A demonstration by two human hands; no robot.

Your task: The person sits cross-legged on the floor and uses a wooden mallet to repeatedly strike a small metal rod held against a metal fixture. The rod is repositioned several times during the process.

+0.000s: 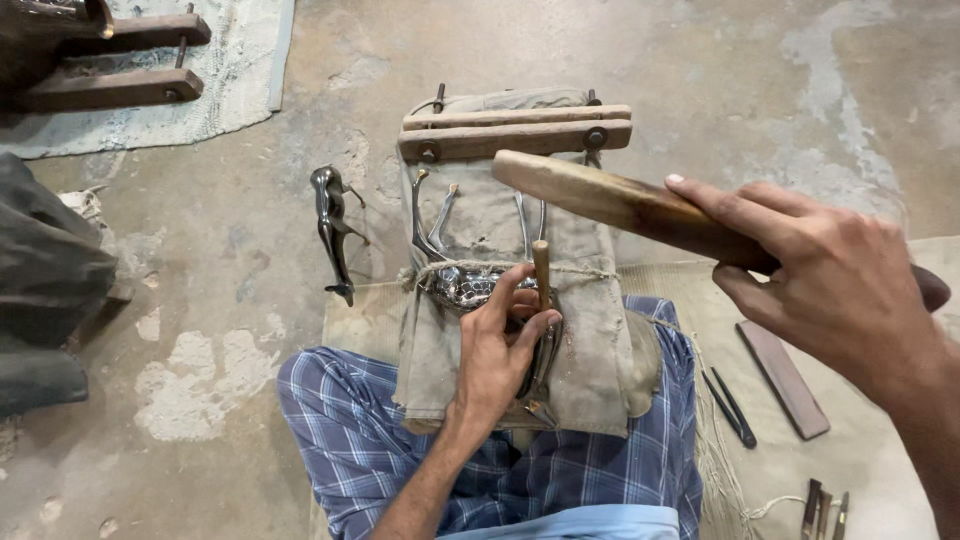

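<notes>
Head view: a bare, patchy concrete floor carries everything seen. On it, across the person's blue checked lap, lies a grey-green cloth-wrapped work pad topped by a two-bar wooden clamp.

The long brown wooden mallet is raised on a slant, its pale head up-left over the pad and its handle running down-right into the right hand, whose grip is closed around it. The mallet head stands above and just beside the top of the slim wooden-handled punch.

That punch stands nearly upright, long axis vertical, held by the closed grip of the left hand, thumb and fingers pinched about its shaft. Its tip bears on a shiny silver-coloured metal ornament tied under a cord at the pad's middle. The left hand is the nearer to the ornament; the right is well apart.

Hidden: the punch tip and most of the ornament, behind the left fingers. The mallet's handle end passes behind the right hand. A dark metal animal figure lies left of the pad; a flat brown stone bar lies right.
</notes>
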